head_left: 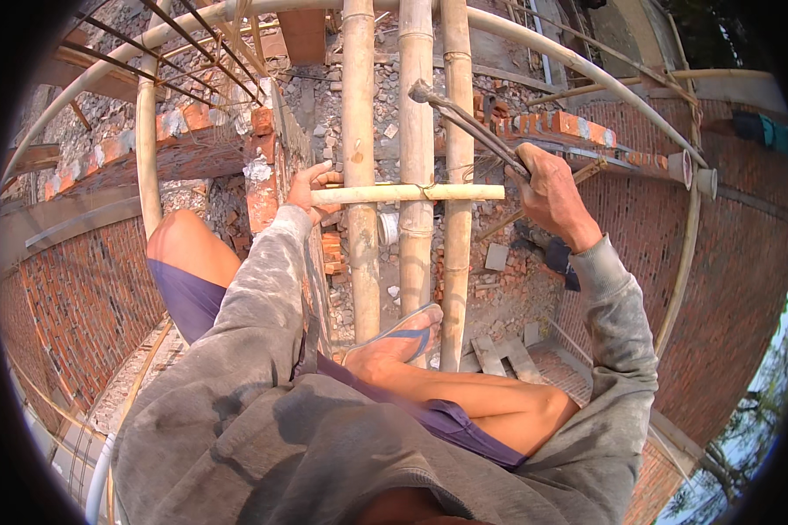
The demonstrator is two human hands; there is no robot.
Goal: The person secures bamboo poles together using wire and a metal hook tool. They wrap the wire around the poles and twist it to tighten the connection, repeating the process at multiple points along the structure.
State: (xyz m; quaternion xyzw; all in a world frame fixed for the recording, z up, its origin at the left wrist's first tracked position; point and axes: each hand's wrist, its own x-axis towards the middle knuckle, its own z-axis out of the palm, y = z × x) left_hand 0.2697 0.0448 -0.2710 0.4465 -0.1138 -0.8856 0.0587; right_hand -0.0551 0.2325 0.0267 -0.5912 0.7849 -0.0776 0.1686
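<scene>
My left hand (311,191) is closed around the left end of a short bamboo crosspiece (460,192). That piece lies across three long bamboo poles (415,140), with a thin tie around it at the middle pole. My right hand (553,194), raised beyond the crosspiece's right end, grips the handles of dark metal pincers (474,129). Their head points up and left, over the middle and right poles, apart from the crosspiece. A sandalled foot (403,337) of mine rests on the poles nearer to me.
Far below lie rubble and broken bricks (503,297). A partly built brick wall (263,166) stands left of the poles, with rusty rebar (193,52) above it. A curved bamboo pole (578,61) crosses beyond. A large brick wall (622,254) rises at right.
</scene>
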